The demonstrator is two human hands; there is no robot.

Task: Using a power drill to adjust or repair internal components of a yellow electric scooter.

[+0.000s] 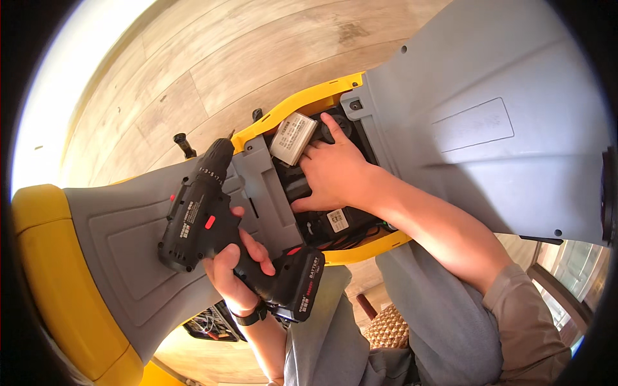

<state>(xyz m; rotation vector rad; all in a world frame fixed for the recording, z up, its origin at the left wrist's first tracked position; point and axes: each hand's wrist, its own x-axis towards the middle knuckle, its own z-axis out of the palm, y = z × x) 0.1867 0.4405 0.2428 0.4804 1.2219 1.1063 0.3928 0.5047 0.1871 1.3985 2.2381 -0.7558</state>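
A black cordless drill with red accents is gripped in my left hand, fingers wrapped round its handle. The battery pack is toward me, and the chuck points up and away over the grey and yellow casing. My right hand reaches into the open compartment in the casing's middle, its fingers spread over black parts there. I cannot tell how firmly it presses them. Beside its fingertips a silver metal box with a printed label sits tilted near the far yellow rim. Below the hand lie a white code label and black cables.
The casing spreads wide, with a grey panel on the right and a yellow end bumper on the left. A black knob-like part sticks out beyond its far edge. A dark tray of small items lies below. Wooden floor surrounds it.
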